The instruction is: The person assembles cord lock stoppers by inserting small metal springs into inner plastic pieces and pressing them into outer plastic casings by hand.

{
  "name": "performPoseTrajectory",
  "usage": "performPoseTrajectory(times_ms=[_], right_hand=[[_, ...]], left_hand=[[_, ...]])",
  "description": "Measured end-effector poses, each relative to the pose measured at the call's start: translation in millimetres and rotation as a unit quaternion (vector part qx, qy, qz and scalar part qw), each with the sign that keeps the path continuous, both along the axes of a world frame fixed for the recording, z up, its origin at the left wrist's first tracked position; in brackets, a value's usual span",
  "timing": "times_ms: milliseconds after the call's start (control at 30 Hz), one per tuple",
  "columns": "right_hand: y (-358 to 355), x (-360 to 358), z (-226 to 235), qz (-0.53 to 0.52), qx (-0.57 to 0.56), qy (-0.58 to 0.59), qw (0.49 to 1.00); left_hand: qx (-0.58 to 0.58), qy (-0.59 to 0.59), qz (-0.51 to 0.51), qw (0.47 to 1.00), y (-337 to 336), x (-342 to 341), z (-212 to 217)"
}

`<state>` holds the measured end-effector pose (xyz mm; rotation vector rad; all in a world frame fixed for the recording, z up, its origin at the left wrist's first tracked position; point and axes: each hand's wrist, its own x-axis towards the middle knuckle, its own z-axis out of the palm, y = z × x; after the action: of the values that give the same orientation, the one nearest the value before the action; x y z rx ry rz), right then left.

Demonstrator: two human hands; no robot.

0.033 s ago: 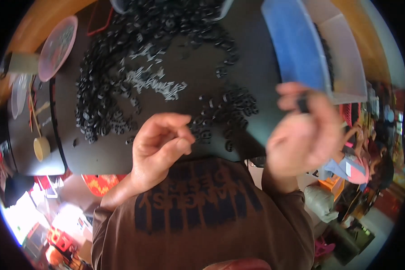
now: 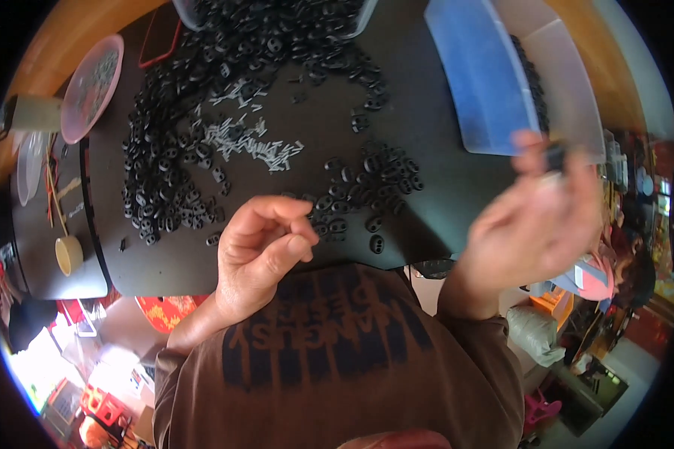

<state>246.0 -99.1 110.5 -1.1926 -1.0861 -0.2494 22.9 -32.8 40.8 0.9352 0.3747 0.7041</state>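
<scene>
Dark table [image 2: 412,97] | black two-holed pieces [image 2: 165,153], strewn | pale pins [image 2: 278,156], loosely heaped | red-edged slab [image 2: 159,39] | blue-sided bin [image 2: 487,82]

parts [image 2: 165,161]: black | pins [image 2: 279,155]: silver-grey | bin [image 2: 490,82]: blue | bowl [image 2: 70,129]: pink | shirt [image 2: 337,404]: brown, dark print

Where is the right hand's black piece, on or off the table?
Off the table: the black piece is held in the raised right hand.
</scene>
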Motion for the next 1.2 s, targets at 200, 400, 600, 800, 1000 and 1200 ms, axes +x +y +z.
performPoseTrajectory(times_ms=[200, 400, 600, 800, 1000, 1200], right_hand=[[-2.6, 44.9, 36.9, -0.369, -0.19, -0.195, 0.889], [-1.2, -44.2, -11.3, 0.305, -0.32, -0.087, 0.893], [0.6, -53.5, -26.8, 0.453, -0.375, -0.193, 0.785], [-11.9, -65.4, -39.2, 0.482, -0.278, -0.143, 0.818], [-17.8, -56.6, -44.9, 0.461, -0.312, -0.111, 0.823], [-13.7, -71.3, -48.3, 0.479, -0.362, -0.081, 0.795]], left_hand=[[0.046, 0.008, -0.017, 0.999, -1.8, -2.7, 8.5], [0.311, 0.125, 0.117, 0.935, 6.2, -1.2, 17.6], [0.455, 0.204, 0.058, 0.865, 6.4, -16.8, 21.9], [0.438, 0.187, -0.041, 0.878, 0.1, -24.8, 22.6], [0.447, 0.206, -0.028, 0.87, -3.5, -32.3, 23.8], [0.557, 0.237, 0.022, 0.795, -5.4, -28.6, 23.0]])
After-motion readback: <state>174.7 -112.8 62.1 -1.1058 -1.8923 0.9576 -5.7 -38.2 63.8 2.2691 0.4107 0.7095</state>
